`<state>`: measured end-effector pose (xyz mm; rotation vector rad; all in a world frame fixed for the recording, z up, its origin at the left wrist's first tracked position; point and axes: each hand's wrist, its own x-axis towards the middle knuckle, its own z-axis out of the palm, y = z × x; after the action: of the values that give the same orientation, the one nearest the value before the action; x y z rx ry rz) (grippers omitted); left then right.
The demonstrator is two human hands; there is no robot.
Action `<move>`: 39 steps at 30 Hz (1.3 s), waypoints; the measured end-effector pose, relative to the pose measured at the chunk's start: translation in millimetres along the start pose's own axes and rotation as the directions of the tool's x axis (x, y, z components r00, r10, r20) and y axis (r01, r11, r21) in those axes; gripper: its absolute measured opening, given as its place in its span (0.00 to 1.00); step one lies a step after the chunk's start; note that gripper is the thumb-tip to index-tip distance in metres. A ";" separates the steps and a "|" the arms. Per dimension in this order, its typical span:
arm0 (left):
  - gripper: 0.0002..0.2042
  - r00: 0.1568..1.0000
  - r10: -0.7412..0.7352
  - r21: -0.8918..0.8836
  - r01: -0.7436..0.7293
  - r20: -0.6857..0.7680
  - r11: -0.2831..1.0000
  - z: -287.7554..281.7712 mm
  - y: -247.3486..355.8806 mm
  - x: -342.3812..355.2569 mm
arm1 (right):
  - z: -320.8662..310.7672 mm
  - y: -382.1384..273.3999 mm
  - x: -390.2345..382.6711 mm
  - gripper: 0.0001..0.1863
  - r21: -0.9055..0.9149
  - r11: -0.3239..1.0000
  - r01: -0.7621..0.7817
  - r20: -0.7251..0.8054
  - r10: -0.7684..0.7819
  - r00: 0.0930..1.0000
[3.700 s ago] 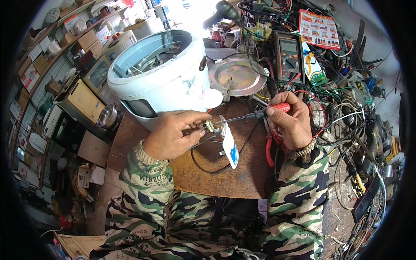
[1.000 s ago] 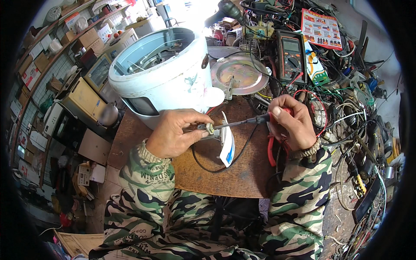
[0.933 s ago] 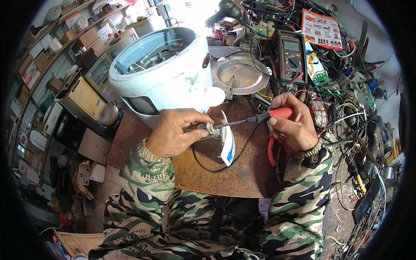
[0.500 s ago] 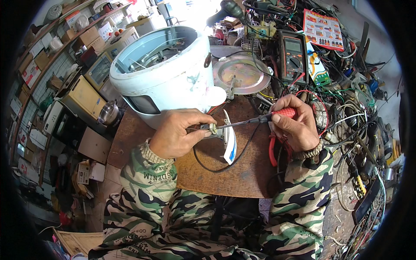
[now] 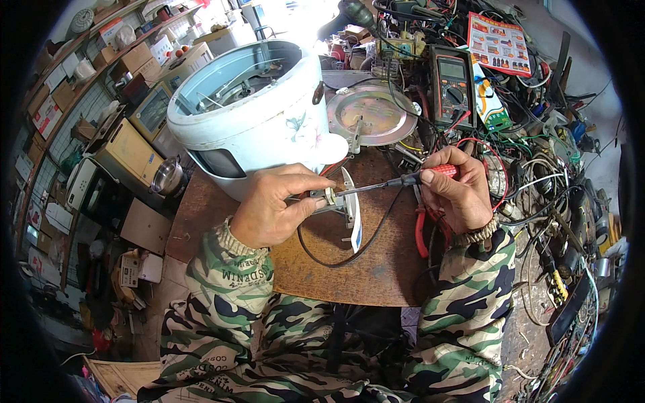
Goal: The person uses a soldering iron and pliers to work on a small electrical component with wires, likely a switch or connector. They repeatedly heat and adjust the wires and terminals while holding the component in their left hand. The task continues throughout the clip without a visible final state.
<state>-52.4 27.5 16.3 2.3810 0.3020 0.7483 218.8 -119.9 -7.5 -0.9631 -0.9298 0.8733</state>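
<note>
My left hand [image 5: 269, 207] is closed, pinching a small pale part [image 5: 329, 195] between thumb and fingertips. Just beyond those fingertips, a curved white panel [image 5: 353, 218] with a bluish patch stands edge-on, apparently joined to the small part; the joint is hidden. My right hand [image 5: 463, 191] wraps round the red handle of a screwdriver [image 5: 371, 189]. Its shaft points left and its tip meets the small part. A black cable [image 5: 376, 247] loops on the wooden table [image 5: 322, 285] below. Red-handled pliers [image 5: 420, 232] lie beneath my right hand.
A pale blue cooker housing [image 5: 262, 134], its top uncovered, stands behind my left hand. Beside it lies a round metal plate [image 5: 373, 115]. A multimeter [image 5: 452, 91] and tangled wires [image 5: 531, 164] crowd the right side. Shelves and old appliances [image 5: 127, 149] line the left.
The white panel has turned more edge-on, so less of its blue patch shows. Both hands keep their grips, and the screwdriver tip stays at the small part.
</note>
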 end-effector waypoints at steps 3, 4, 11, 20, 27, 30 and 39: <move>0.12 0.999 0.052 0.020 -0.051 -0.014 0.998 -0.3 0.6 -2.3 | -1.1 2.1 1.0 0.07 -0.003 0.998 -0.055 -0.006 0.055 0.998; 0.12 0.998 0.065 0.017 -0.065 -0.019 0.998 0.4 -0.8 -3.5 | -1.2 -0.1 0.0 0.07 -0.016 0.994 -0.105 -0.027 0.104 0.994; 0.14 0.999 -0.035 -0.014 0.034 -0.038 0.999 -0.3 -5.0 -2.5 | 8.6 -4.2 -2.1 0.09 0.020 0.997 -0.071 -0.025 0.071 0.997; 0.18 0.979 -0.185 -0.333 0.204 0.088 0.921 1.1 -10.8 -2.4 | -2.9 2.3 2.7 0.12 0.049 0.995 -0.093 -0.020 0.094 0.995; 0.21 0.977 -0.195 -0.367 0.215 0.091 0.905 -1.3 -6.2 -2.9 | -0.9 -1.0 2.6 0.10 0.061 0.992 -0.108 -0.010 0.108 0.994; 0.24 0.973 -0.206 -0.390 0.232 0.106 0.891 -0.2 -4.1 -1.8 | -2.1 0.1 2.4 0.10 0.055 0.993 -0.105 -0.015 0.106 0.994; 0.26 0.981 -0.166 -0.400 0.194 0.104 0.896 -1.4 -6.4 -3.0 | -1.6 -1.9 2.0 0.10 0.059 0.992 -0.110 -0.026 0.112 0.993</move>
<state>-55.8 32.0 11.9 1.9457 0.3003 0.5768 221.3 -119.2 -5.7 -0.9830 -0.8284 0.9724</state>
